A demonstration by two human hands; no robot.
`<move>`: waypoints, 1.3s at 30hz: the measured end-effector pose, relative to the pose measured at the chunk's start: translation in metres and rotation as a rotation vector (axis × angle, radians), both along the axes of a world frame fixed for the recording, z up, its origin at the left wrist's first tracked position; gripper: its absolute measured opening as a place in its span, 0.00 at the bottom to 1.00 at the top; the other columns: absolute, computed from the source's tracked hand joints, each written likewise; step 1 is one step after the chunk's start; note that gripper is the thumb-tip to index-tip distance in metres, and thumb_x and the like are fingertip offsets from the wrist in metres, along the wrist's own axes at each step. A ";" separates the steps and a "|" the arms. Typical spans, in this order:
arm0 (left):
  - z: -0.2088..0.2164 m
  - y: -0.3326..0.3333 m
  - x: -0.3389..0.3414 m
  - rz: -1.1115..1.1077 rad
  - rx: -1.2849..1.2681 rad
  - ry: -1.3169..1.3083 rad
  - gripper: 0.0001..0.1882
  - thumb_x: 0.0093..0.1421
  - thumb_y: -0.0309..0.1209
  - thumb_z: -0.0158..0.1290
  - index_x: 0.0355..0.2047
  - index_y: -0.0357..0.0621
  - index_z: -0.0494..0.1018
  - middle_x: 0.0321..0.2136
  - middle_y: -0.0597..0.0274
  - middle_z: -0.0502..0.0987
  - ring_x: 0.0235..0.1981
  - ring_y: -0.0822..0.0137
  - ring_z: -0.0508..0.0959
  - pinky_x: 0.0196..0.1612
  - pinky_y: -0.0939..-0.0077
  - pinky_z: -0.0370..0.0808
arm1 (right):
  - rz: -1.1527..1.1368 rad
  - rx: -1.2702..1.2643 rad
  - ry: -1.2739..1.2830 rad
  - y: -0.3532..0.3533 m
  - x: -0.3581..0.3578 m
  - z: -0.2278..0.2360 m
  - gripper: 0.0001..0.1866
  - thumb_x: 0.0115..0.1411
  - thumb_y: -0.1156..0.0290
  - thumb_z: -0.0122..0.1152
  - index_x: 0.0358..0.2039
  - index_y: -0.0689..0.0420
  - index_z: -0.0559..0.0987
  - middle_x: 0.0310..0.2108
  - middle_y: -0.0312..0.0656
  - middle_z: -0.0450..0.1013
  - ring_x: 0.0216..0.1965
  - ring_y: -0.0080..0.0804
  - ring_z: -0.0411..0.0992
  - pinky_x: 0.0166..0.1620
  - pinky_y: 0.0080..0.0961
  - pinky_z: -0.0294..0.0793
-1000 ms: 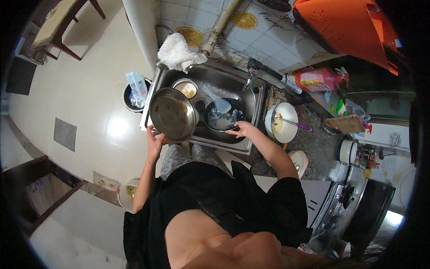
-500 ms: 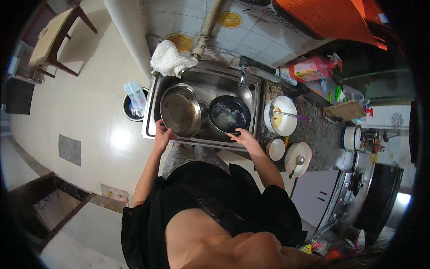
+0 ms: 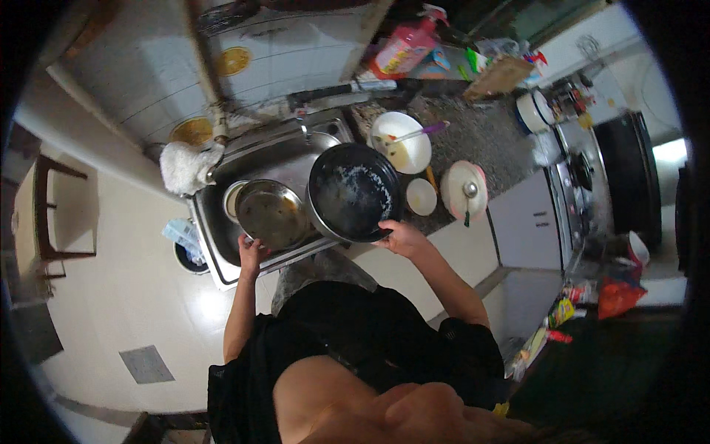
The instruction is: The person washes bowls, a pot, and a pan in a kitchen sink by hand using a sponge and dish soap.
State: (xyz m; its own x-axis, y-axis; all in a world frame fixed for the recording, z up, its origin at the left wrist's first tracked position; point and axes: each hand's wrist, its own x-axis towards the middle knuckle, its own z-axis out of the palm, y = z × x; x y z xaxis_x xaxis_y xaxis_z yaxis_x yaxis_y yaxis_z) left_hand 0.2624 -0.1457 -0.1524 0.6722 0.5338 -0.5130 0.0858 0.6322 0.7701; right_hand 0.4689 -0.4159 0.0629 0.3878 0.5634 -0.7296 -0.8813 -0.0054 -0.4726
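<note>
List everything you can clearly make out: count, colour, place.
Sink: one, silver, centre
Counter: one, dark grey, right
Black pan: one, black, sink's right end
Steel pan: one, silver, sink's left
Round container: one, pale, beside steel pan
Faucet: one, silver, above sink
Towel: one, white, sink corner
Bowls: two, white, on counter
Utensil: one, purple-handled, in larger bowl
Dish: one, white, on counter
Ladle: one, silver, in dish
Bottle: one, pink, by wall
Board: one, brown, counter's back
Stove: one, dark, far right
Pot: one, white, near stove
Bin: one, dark, left of sink
Table: one, brown, far left
Left hand: one, bare, holding steel pan's rim
Right hand: one, bare, holding black pan's rim
</note>
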 end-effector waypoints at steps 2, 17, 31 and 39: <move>0.007 -0.002 0.004 0.015 -0.082 -0.017 0.22 0.49 0.25 0.45 0.43 0.46 0.50 0.33 0.54 0.66 0.26 0.62 0.72 0.25 0.72 0.73 | 0.218 -0.063 -0.496 -0.035 0.004 -0.008 0.18 0.49 0.78 0.47 0.42 0.62 0.62 0.43 0.46 0.62 0.43 0.40 0.63 0.46 0.37 0.65; 0.051 -0.032 0.029 0.148 -0.008 0.001 0.18 0.48 0.27 0.47 0.39 0.46 0.54 0.33 0.58 0.66 0.26 0.63 0.71 0.28 0.72 0.72 | -0.605 0.085 -0.176 -0.193 0.199 0.042 0.19 0.49 0.78 0.44 0.43 0.70 0.58 0.43 0.58 0.59 0.46 0.56 0.57 0.46 0.38 0.67; 0.109 -0.080 -0.006 0.185 0.922 0.503 0.16 0.41 0.19 0.54 0.33 0.43 0.67 0.37 0.50 0.60 0.36 0.60 0.67 0.30 0.72 0.73 | -0.468 0.198 -0.108 -0.222 0.387 -0.066 0.23 0.53 0.76 0.38 0.49 0.67 0.48 0.48 0.52 0.55 0.50 0.45 0.56 0.55 0.38 0.53; 0.150 -0.090 0.002 0.593 0.304 0.174 0.13 0.50 0.26 0.46 0.37 0.38 0.60 0.35 0.57 0.63 0.36 0.67 0.68 0.37 0.77 0.69 | -0.521 0.348 0.133 -0.232 0.420 -0.126 0.38 0.52 0.76 0.41 0.54 0.56 0.28 0.50 0.51 0.54 0.49 0.42 0.58 0.47 0.34 0.66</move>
State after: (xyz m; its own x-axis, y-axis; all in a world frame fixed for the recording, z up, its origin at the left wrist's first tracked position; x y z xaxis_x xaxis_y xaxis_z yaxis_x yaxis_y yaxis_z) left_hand 0.2646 -0.2357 -0.0026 0.1435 0.9233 -0.3563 -0.0692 0.3684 0.9271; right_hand 0.8885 -0.6476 -0.0631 0.5940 0.5379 -0.5982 -0.7778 0.5741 -0.2560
